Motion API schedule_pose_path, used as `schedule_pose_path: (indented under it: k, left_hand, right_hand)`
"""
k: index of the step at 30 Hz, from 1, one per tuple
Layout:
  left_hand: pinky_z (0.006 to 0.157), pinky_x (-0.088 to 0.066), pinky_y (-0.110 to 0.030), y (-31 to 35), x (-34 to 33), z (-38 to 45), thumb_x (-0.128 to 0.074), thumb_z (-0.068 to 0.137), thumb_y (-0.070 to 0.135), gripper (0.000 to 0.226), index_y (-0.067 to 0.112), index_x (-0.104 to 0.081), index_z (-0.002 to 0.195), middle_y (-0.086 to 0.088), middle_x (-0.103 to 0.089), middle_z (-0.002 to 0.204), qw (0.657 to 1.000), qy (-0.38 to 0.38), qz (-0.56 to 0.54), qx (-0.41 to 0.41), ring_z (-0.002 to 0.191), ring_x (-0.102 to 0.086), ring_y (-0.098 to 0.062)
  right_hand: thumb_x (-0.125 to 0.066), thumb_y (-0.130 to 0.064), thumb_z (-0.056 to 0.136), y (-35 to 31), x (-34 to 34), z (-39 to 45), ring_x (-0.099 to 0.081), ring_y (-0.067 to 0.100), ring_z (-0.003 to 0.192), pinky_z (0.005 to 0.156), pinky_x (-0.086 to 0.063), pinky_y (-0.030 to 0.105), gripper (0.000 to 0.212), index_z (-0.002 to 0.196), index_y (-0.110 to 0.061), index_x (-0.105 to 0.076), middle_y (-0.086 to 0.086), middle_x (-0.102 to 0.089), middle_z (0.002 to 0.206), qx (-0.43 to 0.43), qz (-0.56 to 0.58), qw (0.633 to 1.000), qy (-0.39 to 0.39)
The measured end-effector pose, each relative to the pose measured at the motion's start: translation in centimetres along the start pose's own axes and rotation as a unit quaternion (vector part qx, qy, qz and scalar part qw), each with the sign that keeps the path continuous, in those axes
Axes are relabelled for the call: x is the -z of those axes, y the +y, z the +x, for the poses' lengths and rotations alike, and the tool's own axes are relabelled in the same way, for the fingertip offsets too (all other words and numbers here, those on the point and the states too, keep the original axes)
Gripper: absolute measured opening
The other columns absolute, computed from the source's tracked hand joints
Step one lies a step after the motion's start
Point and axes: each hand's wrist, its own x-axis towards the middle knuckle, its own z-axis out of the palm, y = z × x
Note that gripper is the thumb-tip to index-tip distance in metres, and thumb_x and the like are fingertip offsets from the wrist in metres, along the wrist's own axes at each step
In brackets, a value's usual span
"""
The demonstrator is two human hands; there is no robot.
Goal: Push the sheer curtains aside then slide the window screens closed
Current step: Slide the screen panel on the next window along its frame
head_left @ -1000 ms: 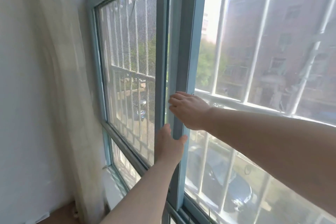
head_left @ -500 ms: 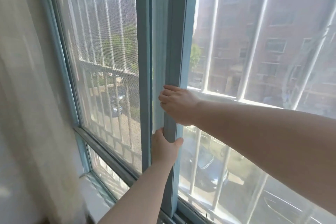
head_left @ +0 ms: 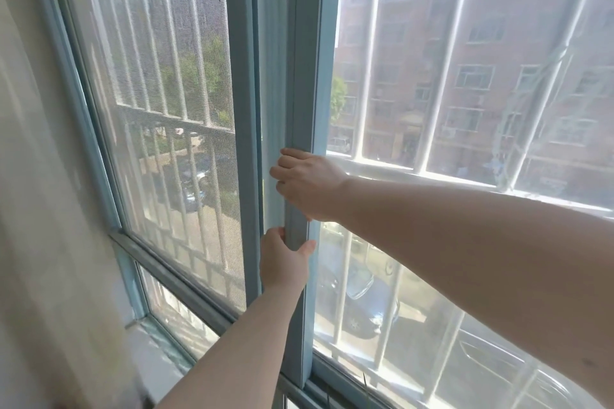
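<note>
**Desk:** What have you got on the hands?

**Me:** I see both on the blue-grey upright stile of the sliding window panel (head_left: 300, 76). The left hand (head_left: 282, 259) grips it from below, thumb on the right face, fingers wrapped round the left edge and hidden from me. The right hand (head_left: 307, 183) sits just above, fingers curled over the same edge; their tips are out of sight behind the stile.

**Desk:** And the screen?

**Me:** The grey mesh window screen in its blue-grey frame (head_left: 149, 93) fills the left half, with a narrow gap between its right stile and the one I'm holding. Whether mesh covers the right pane, I cannot tell; glare washes it out.

**Desk:** Curtain?

**Me:** The cream sheer curtain (head_left: 43, 209) hangs at the far left, blurred, cut off by the picture's edge. White security bars outside (head_left: 368, 43) show through; the brick building beyond is hazy.
</note>
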Motion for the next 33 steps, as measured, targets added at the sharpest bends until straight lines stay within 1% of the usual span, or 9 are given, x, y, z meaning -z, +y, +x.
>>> schedule_pose_path:
  k: [3, 7, 12, 15, 18, 20, 27, 31, 33]
  left_hand:
    - [0.078, -0.052, -0.034, -0.1, -0.1, -0.1, -0.072, 0.081, 0.033, 0.040, 0.012, -0.054, 0.111, -0.001, -0.060, 0.106, 1.000, 0.000, 0.000, -0.001, 0.087, -0.061, -0.021]
    - [0.069, -0.047, -0.027, -0.3, -0.4, -0.3, -0.073, 0.081, 0.033, 0.038, 0.013, -0.056, 0.109, 0.000, -0.061, 0.103, 1.000, 0.000, -0.001, -0.001, 0.085, -0.061, -0.019]
    - [0.064, -0.044, -0.026, -0.1, -1.1, -1.3, -0.075, 0.078, 0.035, 0.037, 0.016, -0.055, 0.103, 0.001, -0.061, 0.099, 1.000, 0.007, 0.002, -0.006, 0.079, -0.060, -0.017]
    - [0.069, -0.051, -0.032, 0.0, -1.7, -2.1, -0.076, 0.076, 0.034, 0.037, 0.015, -0.055, 0.100, 0.000, -0.060, 0.098, 1.000, 0.002, -0.011, -0.017, 0.078, -0.061, -0.016]
    - [0.067, -0.048, -0.029, 0.3, -2.3, -3.2, -0.077, 0.075, 0.036, 0.037, 0.017, -0.055, 0.097, 0.001, -0.061, 0.096, 1.000, 0.005, 0.000, -0.021, 0.075, -0.059, -0.013]
    - [0.069, -0.050, -0.030, 0.6, -2.7, -4.0, -0.077, 0.074, 0.039, 0.038, 0.019, -0.054, 0.097, 0.003, -0.060, 0.095, 1.000, 0.003, 0.006, -0.021, 0.076, -0.059, -0.013]
    - [0.067, -0.048, -0.027, 1.7, -4.6, -7.4, -0.080, 0.070, 0.040, 0.040, 0.021, -0.055, 0.095, 0.005, -0.062, 0.095, 0.999, -0.009, 0.010, -0.029, 0.078, -0.060, -0.014]
    - [0.055, -0.038, -0.020, 2.5, -5.7, -9.6, -0.080, 0.066, 0.042, 0.040, 0.023, -0.054, 0.090, 0.006, -0.062, 0.091, 0.999, -0.009, 0.014, -0.033, 0.072, -0.056, -0.006]
    - [0.053, -0.035, -0.019, 2.9, -6.4, -10.8, -0.081, 0.065, 0.043, 0.039, 0.026, -0.052, 0.085, 0.007, -0.062, 0.089, 0.999, -0.010, 0.013, -0.031, 0.069, -0.055, -0.003]
  right_hand:
    - [-0.049, -0.014, 0.090, -0.1, 0.0, -0.2, -0.041, 0.026, 0.123, 0.120, -0.007, 0.037, 0.029, 0.115, -0.006, -0.062, 0.006, -0.052, 0.127, -0.001, -0.003, 1.000, 0.000]
    - [-0.048, -0.015, 0.091, -0.1, 0.0, -0.6, -0.040, 0.026, 0.125, 0.120, -0.007, 0.037, 0.030, 0.117, -0.007, -0.061, 0.005, -0.051, 0.128, 0.000, -0.006, 1.000, -0.001]
    - [-0.048, -0.014, 0.090, 0.3, -0.1, -2.0, -0.041, 0.027, 0.124, 0.120, -0.008, 0.038, 0.029, 0.114, -0.007, -0.063, 0.006, -0.053, 0.126, 0.004, 0.004, 1.000, 0.011]
    - [-0.049, -0.013, 0.088, 0.4, 0.0, -3.2, -0.043, 0.027, 0.120, 0.119, -0.008, 0.038, 0.026, 0.109, -0.007, -0.064, 0.006, -0.054, 0.121, 0.006, 0.002, 1.000, 0.019]
    - [-0.047, -0.013, 0.087, 0.5, 0.2, -4.6, -0.043, 0.027, 0.119, 0.119, -0.007, 0.037, 0.027, 0.108, -0.008, -0.064, 0.005, -0.054, 0.119, 0.006, 0.000, 1.000, 0.014]
    - [-0.046, -0.011, 0.087, 0.7, 0.4, -5.6, -0.044, 0.028, 0.118, 0.119, -0.006, 0.037, 0.027, 0.106, -0.008, -0.064, 0.006, -0.054, 0.117, 0.003, 0.005, 1.000, 0.019]
    - [-0.056, -0.016, 0.084, 1.0, 0.7, -10.2, -0.044, 0.027, 0.118, 0.120, -0.003, 0.035, 0.024, 0.106, -0.010, -0.064, 0.004, -0.054, 0.116, 0.003, -0.014, 1.000, 0.016]
    - [-0.061, -0.020, 0.083, 1.3, 1.1, -13.1, -0.044, 0.026, 0.121, 0.120, -0.005, 0.036, 0.028, 0.109, -0.010, -0.064, 0.003, -0.054, 0.119, 0.003, -0.016, 1.000, 0.018]
    - [-0.063, -0.020, 0.081, 1.4, 1.2, -14.6, -0.044, 0.027, 0.121, 0.120, -0.007, 0.037, 0.030, 0.109, -0.009, -0.064, 0.004, -0.054, 0.120, 0.004, -0.019, 1.000, 0.019]
